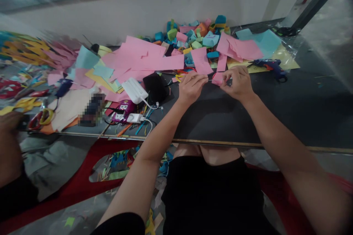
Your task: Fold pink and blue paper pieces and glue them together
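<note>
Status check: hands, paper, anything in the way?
Right hand pinching small pink paper. Left hand gripping thin pale stick beside it. Loose pink sheet just beyond, not between them.

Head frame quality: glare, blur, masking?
Head view: pale streaks cross the upper left; top-right corner falls dark; a pixelated block masks something on the tabletop; orange paper at left looks smeared; left hand and right hand read clearer.

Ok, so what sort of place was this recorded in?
Most likely a small paper-craft workspace: a dark table bears loose pink sheets, a heap of small coloured paper pieces and what looks like a glue gun.
</note>
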A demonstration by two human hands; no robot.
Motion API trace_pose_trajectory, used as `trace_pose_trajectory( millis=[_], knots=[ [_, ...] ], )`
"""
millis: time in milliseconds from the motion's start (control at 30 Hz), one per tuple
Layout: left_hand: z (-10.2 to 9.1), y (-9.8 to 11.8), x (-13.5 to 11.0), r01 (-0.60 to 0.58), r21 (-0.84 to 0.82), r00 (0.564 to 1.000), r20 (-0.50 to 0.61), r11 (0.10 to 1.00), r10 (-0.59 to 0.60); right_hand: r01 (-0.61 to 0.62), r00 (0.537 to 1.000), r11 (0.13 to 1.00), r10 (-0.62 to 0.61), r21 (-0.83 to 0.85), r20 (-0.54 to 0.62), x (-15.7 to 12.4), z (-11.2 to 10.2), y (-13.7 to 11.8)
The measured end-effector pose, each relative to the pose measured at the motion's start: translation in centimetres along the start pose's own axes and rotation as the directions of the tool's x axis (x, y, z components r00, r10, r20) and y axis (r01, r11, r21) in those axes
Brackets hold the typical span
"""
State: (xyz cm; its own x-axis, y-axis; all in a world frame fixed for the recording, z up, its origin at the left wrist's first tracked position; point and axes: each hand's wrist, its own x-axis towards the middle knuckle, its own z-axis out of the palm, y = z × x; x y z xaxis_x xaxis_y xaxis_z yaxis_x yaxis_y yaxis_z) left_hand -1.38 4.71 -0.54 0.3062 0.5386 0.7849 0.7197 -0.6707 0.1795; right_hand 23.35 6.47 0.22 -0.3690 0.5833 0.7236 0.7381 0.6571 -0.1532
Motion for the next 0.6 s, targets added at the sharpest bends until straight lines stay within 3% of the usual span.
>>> trace_pose_trajectory(
  millis=[267, 467, 600],
  knots=[
    [-1.1, -1.4, 0.6, 0.07, -0.047, 0.997, -0.039, 0.996, -0.072, -0.047, 0.999, 0.999, 0.047, -0.019, -0.015, 0.1, -0.6, 1.7],
    [-1.2, -2.0, 1.1, 0.099, -0.106, 0.995, -0.023, 0.989, -0.102, -0.103, 0.99, 0.995, 0.102, -0.009, -0.096, 0.1, -0.5, 3.5],
    [-1.3, -2.3, 1.4, 0.226, -0.171, 0.974, 0.026, 0.959, -0.225, -0.209, 0.959, 0.976, 0.217, 0.061, -0.182, 0.2, -1.1, 3.8]
  ],
)
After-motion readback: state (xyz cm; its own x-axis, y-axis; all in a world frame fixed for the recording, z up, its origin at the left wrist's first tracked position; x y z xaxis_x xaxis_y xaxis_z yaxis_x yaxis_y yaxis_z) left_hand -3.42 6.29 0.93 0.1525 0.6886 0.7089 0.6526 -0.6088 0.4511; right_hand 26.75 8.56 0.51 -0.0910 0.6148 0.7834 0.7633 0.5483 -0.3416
